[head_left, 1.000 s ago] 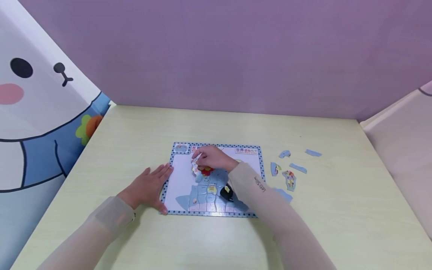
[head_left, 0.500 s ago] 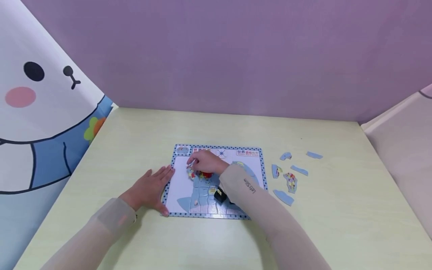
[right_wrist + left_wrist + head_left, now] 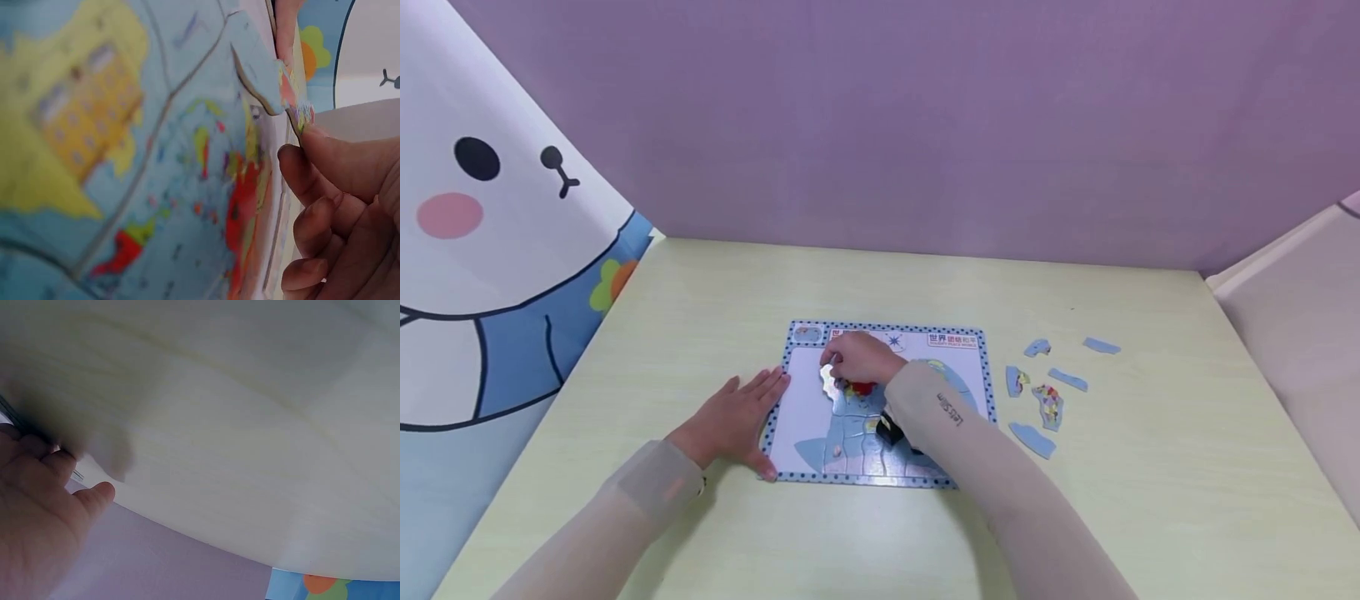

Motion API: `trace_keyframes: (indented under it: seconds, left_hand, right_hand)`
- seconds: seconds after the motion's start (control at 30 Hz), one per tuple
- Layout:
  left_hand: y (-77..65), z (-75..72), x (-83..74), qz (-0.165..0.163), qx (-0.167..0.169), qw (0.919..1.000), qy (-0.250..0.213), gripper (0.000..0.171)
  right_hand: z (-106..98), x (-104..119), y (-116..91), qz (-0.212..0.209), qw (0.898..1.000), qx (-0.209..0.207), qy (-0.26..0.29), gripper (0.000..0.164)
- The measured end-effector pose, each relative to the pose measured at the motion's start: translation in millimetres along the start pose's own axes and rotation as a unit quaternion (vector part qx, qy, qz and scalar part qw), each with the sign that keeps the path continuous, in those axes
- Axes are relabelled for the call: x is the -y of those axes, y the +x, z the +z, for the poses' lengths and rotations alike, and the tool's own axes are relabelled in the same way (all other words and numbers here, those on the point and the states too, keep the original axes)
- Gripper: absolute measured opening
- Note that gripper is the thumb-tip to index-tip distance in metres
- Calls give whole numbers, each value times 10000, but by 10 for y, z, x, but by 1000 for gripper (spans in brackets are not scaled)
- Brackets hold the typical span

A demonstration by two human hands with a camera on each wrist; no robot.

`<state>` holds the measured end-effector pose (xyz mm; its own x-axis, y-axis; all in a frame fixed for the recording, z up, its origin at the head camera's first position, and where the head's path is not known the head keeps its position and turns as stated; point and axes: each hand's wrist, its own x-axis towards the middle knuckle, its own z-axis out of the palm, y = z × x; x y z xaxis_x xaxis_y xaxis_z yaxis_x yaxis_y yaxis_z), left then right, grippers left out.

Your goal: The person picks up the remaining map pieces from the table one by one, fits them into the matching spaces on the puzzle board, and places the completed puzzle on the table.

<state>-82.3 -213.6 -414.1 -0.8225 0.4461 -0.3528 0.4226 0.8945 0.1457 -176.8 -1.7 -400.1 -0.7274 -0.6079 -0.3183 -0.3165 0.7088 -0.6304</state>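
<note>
A map puzzle board with a dotted blue border lies on the table, partly filled with joined pieces. My left hand rests with fingers spread on the board's left edge; in the left wrist view only part of that hand shows. Over the upper left of the joined pieces is my right hand. Seen from the right wrist, its thumb and forefinger pinch a light blue puzzle piece with a coloured tip. This piece sits tilted, one edge raised, against the joined map pieces.
Several loose puzzle pieces lie right of the board, among them a plain blue one and a multicoloured one. A purple panel stands behind the table. A cartoon-printed panel is at the left.
My right hand has shifted a little left with the puzzle piece, which has turned slightly. The left hand stays on the board's edge. The head view has shifted slightly.
</note>
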Motion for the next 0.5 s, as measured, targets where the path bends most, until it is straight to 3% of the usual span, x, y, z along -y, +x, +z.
trace_keyframes:
  seconds: [0.5]
  left_hand:
    - [37,16,29,-1,40,10000,-14,130]
  right_hand:
    - [13,-34,69,80,9995,105,-294,15]
